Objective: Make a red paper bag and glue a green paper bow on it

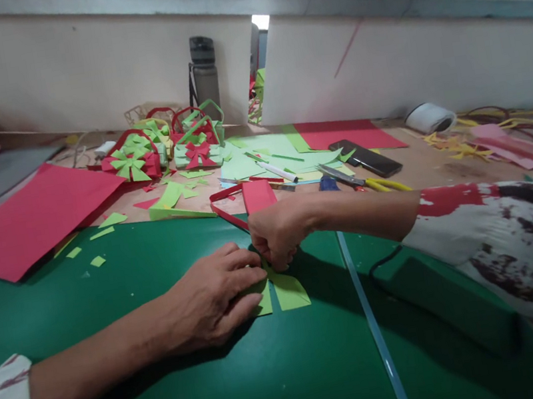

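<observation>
My left hand lies flat on a light green paper piece on the dark green mat, fingers pressed down on its left part. My right hand is curled into a pinch at the top of the same green paper, fingertips touching it. The paper is cut into strips that fan out below my hands. Just behind my right hand sits a red paper basket with a looped handle.
Finished red and green paper baskets stand at the back. A big red sheet lies left. Scissors, a phone, a pen, a tape roll and a grey bottle are behind. A clear ruler crosses the mat.
</observation>
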`<state>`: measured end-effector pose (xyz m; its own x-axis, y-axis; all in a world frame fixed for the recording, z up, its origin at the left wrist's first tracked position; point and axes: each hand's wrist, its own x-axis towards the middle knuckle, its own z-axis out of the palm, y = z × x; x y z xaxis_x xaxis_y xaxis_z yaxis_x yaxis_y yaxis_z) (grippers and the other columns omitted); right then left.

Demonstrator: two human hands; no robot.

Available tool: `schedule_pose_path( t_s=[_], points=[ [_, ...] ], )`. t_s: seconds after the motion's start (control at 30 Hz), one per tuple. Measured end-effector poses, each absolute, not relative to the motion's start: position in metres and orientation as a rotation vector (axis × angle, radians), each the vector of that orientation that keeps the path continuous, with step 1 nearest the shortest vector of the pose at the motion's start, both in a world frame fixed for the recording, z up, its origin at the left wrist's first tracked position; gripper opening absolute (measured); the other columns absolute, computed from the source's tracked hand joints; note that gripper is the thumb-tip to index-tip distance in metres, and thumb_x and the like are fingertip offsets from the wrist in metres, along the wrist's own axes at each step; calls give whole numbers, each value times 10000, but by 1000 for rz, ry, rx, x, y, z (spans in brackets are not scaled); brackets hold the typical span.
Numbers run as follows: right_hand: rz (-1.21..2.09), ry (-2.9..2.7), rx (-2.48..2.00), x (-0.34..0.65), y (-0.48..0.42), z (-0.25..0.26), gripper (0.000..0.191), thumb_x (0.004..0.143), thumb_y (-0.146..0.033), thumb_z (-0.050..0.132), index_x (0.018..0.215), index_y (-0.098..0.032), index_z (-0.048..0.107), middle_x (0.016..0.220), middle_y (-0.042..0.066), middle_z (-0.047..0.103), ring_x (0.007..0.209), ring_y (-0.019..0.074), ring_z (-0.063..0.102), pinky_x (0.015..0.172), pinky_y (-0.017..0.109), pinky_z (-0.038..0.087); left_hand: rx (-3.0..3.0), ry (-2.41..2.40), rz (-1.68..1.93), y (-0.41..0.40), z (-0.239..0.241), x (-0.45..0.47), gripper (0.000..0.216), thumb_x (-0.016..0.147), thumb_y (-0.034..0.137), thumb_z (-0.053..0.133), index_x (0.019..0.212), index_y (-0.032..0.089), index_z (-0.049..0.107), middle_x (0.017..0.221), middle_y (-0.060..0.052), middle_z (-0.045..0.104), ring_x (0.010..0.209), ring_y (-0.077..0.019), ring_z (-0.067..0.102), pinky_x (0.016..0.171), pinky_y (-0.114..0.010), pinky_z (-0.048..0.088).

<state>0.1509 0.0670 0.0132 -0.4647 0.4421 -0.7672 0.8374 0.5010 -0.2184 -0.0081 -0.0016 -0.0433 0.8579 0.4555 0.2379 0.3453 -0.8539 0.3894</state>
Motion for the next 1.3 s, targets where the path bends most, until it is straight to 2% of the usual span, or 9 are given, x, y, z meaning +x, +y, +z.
schedule_pose_path(
  t_s=[0.2,0.4,0.73,0.9,1.03,1.17,1.23,1.3],
  points=[
    [-800,2114,1026,153,68,12,57,618,-106,635,610,-145,594,486,-44,507,464,103,490,414,215,361,2617,631,504,3,-38,-6,324,854,85,369,1086,145,587,1042,-94,578,936,-183,546,810,-284,449],
    [-774,2113,1028,153,68,15,30,601,-123,640,630,-128,633,452,-53,494,457,106,484,438,223,367,2455,652,443,5,-35,-3,402,783,26,363,1069,193,590,1077,-47,564,991,-167,534,874,-262,411],
    [-730,2123,1093,152,65,14,38,616,-126,670,592,-136,644,447,-46,500,449,105,483,447,231,389,2427,700,413,6,-34,1,366,786,51,344,1026,179,590,1091,-51,548,1030,-184,515,896,-288,389],
    [-692,2163,1128,155,62,18,42,623,-138,677,664,-147,686,479,-47,531,466,105,500,448,219,368,2437,736,364,3,-31,4,360,795,73,342,1035,167,593,1064,-64,545,980,-192,514,864,-301,399],
    [-507,2306,1253,167,53,31,133,672,-228,687,786,-163,708,598,-5,606,550,135,528,474,242,322,2481,781,307,3,-29,4,361,816,106,322,1037,138,605,949,-75,536,857,-194,512,760,-300,415],
    [-240,2428,1340,192,30,29,127,765,-251,650,692,-150,673,576,20,595,550,137,513,478,257,261,2499,786,297,3,-29,4,354,831,115,309,1016,141,610,909,-62,524,791,-179,497,714,-288,408],
    [-70,2577,1234,206,13,19,139,817,-244,610,716,-158,651,637,27,624,551,133,517,467,261,233,2502,783,306,3,-31,3,349,838,117,309,1021,146,606,910,-55,526,793,-174,496,716,-284,404],
    [140,2780,884,218,-5,7,89,840,-192,580,784,-154,638,679,37,625,572,150,526,463,277,225,2510,771,323,2,-32,2,342,849,123,311,1031,152,599,919,-50,529,804,-171,499,727,-282,401]
  ],
)
